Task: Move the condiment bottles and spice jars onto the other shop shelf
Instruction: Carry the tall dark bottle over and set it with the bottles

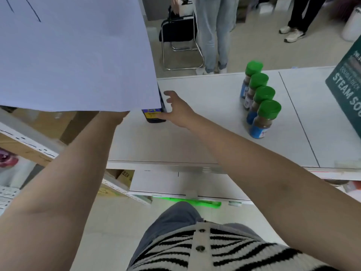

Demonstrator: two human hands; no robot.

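A dark bottle [154,115] with a blue and yellow label stands on the white shelf top [205,137]; a large white paper sheet [74,55] hides most of it. My right hand [178,110] is at the bottle's right side, thumb touching its base and fingers spread and slightly apart from it. My left arm reaches up under the paper, so only the heel of my left hand [119,116] shows and its fingers are hidden. Several spice jars [261,118] with green lids and blue labels stand in a row further right.
A dark green box [345,89] printed with "STEAM" stands at the shelf's right edge. Another shelf with cardboard boxes [39,141] is at lower left. Behind the shelf are a metal-frame chair [179,32] and two standing people's legs.
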